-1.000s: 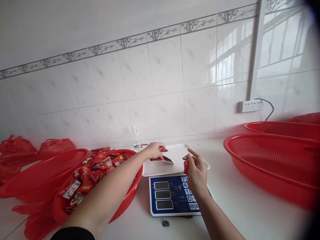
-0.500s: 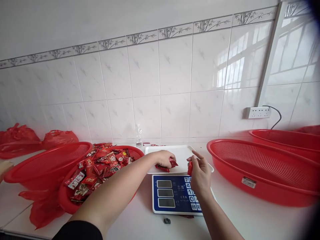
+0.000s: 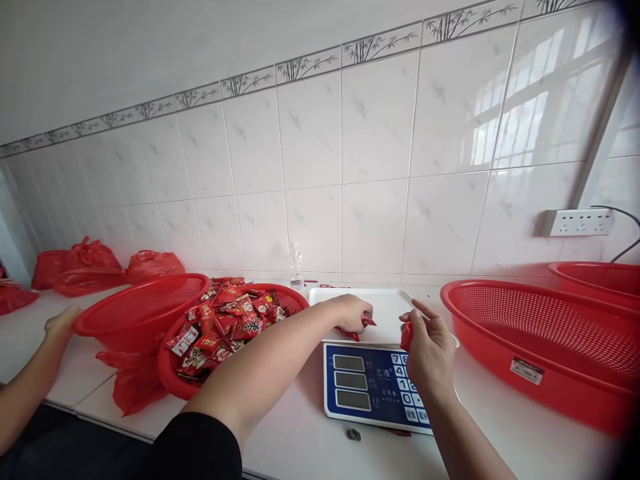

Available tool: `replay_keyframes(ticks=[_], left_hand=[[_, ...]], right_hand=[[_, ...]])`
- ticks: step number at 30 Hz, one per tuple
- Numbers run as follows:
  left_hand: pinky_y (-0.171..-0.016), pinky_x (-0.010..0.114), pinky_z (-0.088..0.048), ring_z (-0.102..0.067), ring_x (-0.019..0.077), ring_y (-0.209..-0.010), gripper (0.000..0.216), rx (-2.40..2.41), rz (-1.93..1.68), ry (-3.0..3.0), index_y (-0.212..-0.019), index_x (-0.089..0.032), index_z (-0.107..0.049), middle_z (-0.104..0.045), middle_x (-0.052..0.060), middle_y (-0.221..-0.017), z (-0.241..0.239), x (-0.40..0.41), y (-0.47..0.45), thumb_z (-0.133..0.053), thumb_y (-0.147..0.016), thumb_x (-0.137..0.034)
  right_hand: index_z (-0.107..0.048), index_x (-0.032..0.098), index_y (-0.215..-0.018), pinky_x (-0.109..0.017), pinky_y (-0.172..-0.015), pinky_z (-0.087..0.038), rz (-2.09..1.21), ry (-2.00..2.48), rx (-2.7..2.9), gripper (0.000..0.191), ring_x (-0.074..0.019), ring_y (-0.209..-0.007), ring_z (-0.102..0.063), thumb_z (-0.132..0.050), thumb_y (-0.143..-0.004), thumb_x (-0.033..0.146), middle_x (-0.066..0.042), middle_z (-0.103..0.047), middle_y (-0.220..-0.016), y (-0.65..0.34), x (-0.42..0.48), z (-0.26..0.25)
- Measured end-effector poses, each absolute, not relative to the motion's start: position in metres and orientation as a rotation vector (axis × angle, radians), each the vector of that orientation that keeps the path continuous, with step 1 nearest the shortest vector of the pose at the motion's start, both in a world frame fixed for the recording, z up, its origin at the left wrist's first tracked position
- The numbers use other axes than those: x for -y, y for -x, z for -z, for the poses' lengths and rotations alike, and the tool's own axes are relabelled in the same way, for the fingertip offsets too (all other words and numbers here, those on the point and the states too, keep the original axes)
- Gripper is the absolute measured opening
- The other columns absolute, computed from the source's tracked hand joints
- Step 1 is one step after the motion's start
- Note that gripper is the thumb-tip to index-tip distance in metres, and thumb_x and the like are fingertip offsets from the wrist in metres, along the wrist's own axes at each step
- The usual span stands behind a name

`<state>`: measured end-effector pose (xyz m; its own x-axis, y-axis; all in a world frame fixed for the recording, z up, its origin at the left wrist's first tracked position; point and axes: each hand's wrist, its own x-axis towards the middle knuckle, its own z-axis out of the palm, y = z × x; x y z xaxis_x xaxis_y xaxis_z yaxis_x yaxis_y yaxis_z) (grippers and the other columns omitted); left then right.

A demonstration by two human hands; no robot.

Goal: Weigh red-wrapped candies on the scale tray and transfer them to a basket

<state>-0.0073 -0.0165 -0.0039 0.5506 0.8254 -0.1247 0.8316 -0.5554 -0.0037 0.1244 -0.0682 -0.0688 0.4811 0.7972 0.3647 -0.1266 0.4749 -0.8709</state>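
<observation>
The wall tiles (image 3: 310, 133) are glazed ceramic, glossy enough to mirror a window. The red baskets (image 3: 530, 333) look like smooth perforated plastic with a slight sheen. The candy wrappers (image 3: 225, 320) are shiny, crinkled film, as is the one in the right hand (image 3: 427, 343). The scale tray (image 3: 387, 307) is matt white plastic, the scale panel (image 3: 370, 383) smooth and glossy. The red bags (image 3: 150, 265) are thin, wrinkled plastic.

- My left hand (image 3: 351, 312) covers most of the red packets (image 3: 367, 322) on the scale's tray (image 3: 387, 303).
- My right hand (image 3: 429, 340) hides most of its red wrapper (image 3: 406, 336).
- Right basket (image 3: 597, 277) is cut off.
- Scale displays (image 3: 349, 380) unreadable.
</observation>
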Motion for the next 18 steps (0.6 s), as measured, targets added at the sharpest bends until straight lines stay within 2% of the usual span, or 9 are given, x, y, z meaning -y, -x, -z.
replay_keyframes(ticks=[10, 15, 18], left_hand=[[-0.069, 0.024, -0.045, -0.055, 0.0154, -0.080, 0.032, -1.430, -0.402, -2.728, -0.096, -0.024, -0.061, -0.053, 0.003, -0.093, 0.018, 0.018, 0.030, -0.056, -0.064, -0.019], [-0.073, 0.024, -0.045, -0.054, 0.0131, -0.076, 0.028, -1.542, -0.943, -2.678, -0.094, -0.022, -0.062, -0.053, 0.002, -0.086, -0.013, 0.016, 0.085, -0.052, -0.068, -0.016], [-0.070, 0.025, -0.045, -0.054, 0.0131, -0.072, 0.026, -1.838, -1.076, -2.561, -0.092, -0.020, -0.062, -0.054, 0.002, -0.086, -0.037, 0.025, 0.147, -0.054, -0.068, -0.016]], right_hand=[[-0.057, 0.021, -0.105, -0.016, -0.047, -0.039, -0.681, 0.869, 0.889, 0.039, -0.0064, -0.057, -0.047, -0.056, -0.075, 0.046, 0.001, -0.056, -0.073, -0.124, 0.066, 0.071], [-0.057, 0.020, -0.107, -0.016, -0.043, -0.037, -0.635, 0.890, 0.889, 0.042, -0.0071, -0.056, -0.047, -0.056, -0.075, 0.047, 0.000, -0.056, -0.073, -0.125, 0.063, 0.075], [-0.056, 0.021, -0.108, -0.016, -0.042, -0.037, -0.663, 0.894, 0.902, 0.042, -0.0066, -0.054, -0.046, -0.055, -0.075, 0.046, 0.000, -0.056, -0.074, -0.124, 0.066, 0.074]])
